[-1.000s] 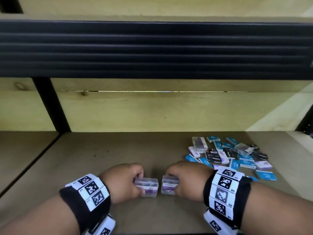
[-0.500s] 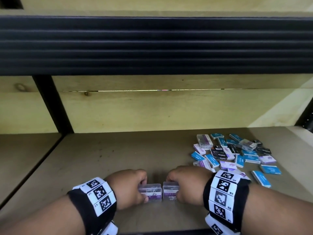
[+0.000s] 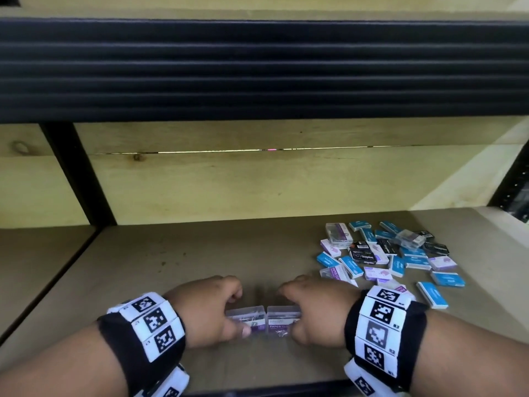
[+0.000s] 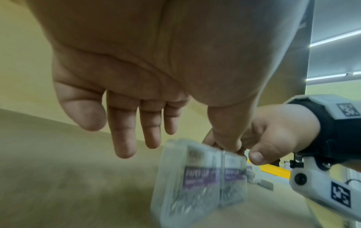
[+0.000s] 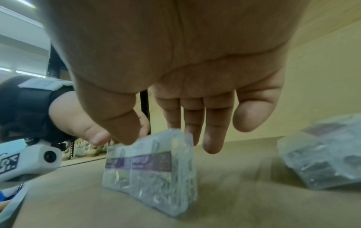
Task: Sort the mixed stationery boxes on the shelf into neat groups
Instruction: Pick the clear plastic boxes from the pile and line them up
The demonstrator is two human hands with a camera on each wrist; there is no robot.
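Two clear paper clip boxes with purple labels stand side by side, touching, near the shelf's front edge. My left hand (image 3: 237, 313) pinches the left box (image 3: 249, 319), thumb on its front and fingers curled over the back. In the same way my right hand (image 3: 292, 310) pinches the right box (image 3: 282, 322). The left wrist view shows both boxes (image 4: 187, 177) blurred, with my thumb on the top edge. In the right wrist view the right box (image 5: 156, 169) is nearest, with my fingers behind it.
A mixed pile of blue, black, white-purple and clear boxes (image 3: 383, 253) lies on the wooden shelf board (image 3: 171, 267) to the right. One clear box (image 5: 322, 154) lies close to my right hand. A black upright (image 3: 77, 173) stands at the back left, and a dark beam runs overhead.
The two boxes were a small gap apart and now touch. Both hands have drawn together and a little nearer the front edge.
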